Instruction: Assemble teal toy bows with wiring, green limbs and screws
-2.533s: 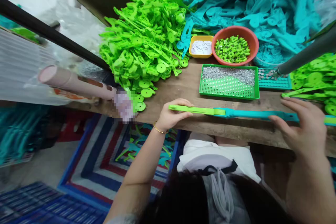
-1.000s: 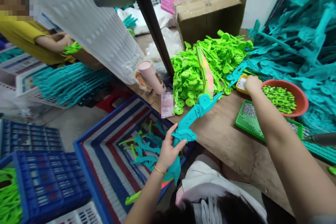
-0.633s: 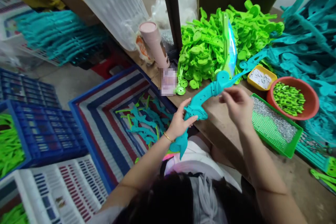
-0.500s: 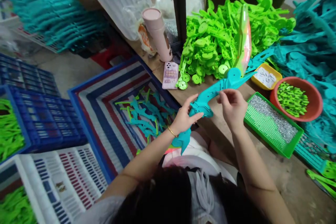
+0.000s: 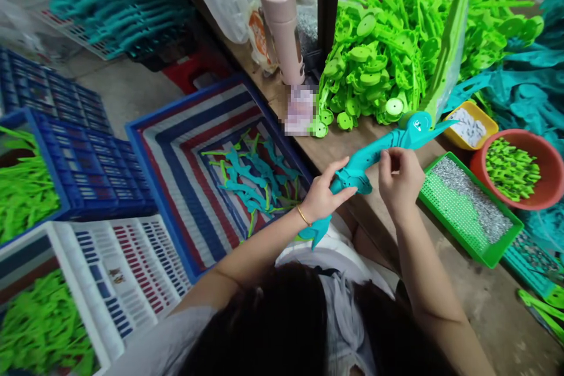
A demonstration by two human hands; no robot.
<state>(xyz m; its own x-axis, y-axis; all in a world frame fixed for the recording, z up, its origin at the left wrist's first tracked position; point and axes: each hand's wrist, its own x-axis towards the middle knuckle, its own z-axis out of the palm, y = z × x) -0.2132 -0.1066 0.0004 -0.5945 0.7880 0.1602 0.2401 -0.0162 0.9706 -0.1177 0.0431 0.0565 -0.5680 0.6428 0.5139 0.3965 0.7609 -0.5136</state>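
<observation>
While left hand (image 5: 323,195) holds teal toy (image 5: 374,154), right hand (image 5: 399,175) pinches it.

Two hands show, the left hand (image 5: 324,195) and the right hand (image 5: 399,179), with one teal-and-green toy (image 5: 374,155) in them and one gold bracelet (image 5: 302,215) on the left wrist. The surface (image 5: 484,299) carries one pink tube (image 5: 282,23), one yellow dish (image 5: 487,129), one red bowl (image 5: 550,188), one green tray (image 5: 445,211) and one heap of green parts (image 5: 388,53), too many to count. On the floor stand one striped crate (image 5: 176,147), one white crate (image 5: 132,264) and blue crates (image 5: 97,170), two as far as can be told.
</observation>
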